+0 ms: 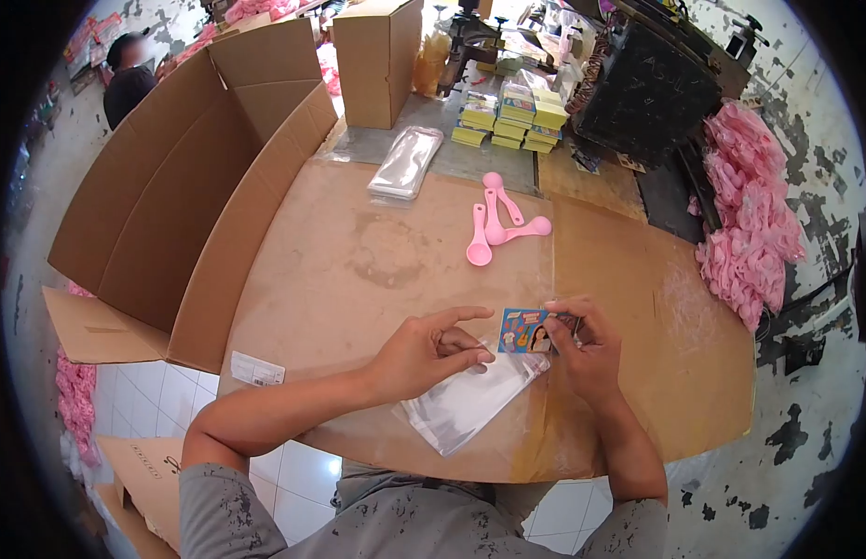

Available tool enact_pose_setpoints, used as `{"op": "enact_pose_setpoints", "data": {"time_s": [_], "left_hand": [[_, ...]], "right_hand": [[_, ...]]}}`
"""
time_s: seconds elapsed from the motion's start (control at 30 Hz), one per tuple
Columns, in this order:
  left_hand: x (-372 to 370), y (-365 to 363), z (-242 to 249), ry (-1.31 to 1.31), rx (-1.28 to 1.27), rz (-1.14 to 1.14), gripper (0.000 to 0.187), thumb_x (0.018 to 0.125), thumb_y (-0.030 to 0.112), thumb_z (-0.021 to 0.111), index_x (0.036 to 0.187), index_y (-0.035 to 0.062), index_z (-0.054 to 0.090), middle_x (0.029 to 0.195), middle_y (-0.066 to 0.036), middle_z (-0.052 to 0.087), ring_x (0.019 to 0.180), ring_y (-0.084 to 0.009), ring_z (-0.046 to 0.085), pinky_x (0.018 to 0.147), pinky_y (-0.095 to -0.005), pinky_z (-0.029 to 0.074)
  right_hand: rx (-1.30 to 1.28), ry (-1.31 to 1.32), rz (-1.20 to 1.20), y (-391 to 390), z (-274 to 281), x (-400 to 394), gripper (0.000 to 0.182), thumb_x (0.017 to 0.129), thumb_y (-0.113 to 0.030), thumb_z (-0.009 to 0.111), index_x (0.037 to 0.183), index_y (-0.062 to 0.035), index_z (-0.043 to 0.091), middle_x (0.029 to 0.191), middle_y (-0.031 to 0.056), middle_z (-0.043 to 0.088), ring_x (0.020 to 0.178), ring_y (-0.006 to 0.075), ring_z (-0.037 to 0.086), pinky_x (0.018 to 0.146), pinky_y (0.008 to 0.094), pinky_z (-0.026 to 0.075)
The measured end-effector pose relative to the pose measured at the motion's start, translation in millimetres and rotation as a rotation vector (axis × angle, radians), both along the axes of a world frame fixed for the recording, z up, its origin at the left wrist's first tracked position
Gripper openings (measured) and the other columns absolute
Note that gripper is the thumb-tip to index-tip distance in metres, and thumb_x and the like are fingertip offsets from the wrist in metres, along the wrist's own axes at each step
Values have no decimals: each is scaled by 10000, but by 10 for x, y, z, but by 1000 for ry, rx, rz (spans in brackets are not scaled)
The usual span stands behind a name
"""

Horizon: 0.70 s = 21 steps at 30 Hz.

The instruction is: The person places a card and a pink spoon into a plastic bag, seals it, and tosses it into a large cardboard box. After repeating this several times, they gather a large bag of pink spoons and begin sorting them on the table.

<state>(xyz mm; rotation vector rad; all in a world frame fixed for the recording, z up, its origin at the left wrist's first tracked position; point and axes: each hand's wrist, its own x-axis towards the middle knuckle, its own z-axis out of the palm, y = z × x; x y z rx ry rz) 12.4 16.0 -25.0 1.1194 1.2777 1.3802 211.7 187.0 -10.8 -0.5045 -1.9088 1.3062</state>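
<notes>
My right hand [587, 349] pinches a small printed card [524, 332], blue with colourful pictures, by its right end. Just left of the card is my left hand [438, 345], its index finger stretched out and its thumb apart from it. Nothing shows held in that hand. Under both hands lies a stack of clear plastic bags [461, 410] on the cardboard-covered table [312, 279]. Farther up the table several pink measuring spoons [480, 244] lie together, some overlapping.
Another stack of clear bags [407, 163] lies farther back. Behind it are stacks of yellow-edged cards [517, 110] and an upright carton [377, 65]. A large open box [242, 214] flanks the left side. Pink bundles [750, 205] lie at right; a person [130, 79] is far left.
</notes>
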Motion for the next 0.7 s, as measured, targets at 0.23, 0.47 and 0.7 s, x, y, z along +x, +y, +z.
{"op": "enact_pose_setpoints", "data": {"time_s": [0.23, 0.47, 0.7], "left_hand": [[-35, -25, 45, 14, -28, -25, 557, 1034, 22, 674, 1552, 13, 470, 1095, -138, 796, 1003, -126, 747, 918, -293, 591], [-11, -32, 105, 138, -20, -73, 565, 1031, 4, 663, 1561, 59, 474, 1047, -115, 802, 969, -129, 758, 866, -297, 614], [-9, -7, -25, 202, 54, -36, 545, 1020, 51, 697, 1525, 34, 495, 1011, -128, 800, 888, -158, 781, 763, -305, 618]], "right_hand": [[268, -187, 236, 35, 157, 26, 212, 910, 48, 754, 1106, -31, 774, 969, 88, 681, 854, 174, 680, 742, 297, 552], [390, -256, 291, 63, 147, 10, 254, 893, 66, 746, 1112, -54, 797, 936, 80, 671, 813, 172, 659, 705, 293, 534], [352, -286, 390, -67, 224, -34, 258, 893, 4, 771, 1140, -69, 781, 983, 108, 715, 873, 230, 709, 772, 321, 556]]}}
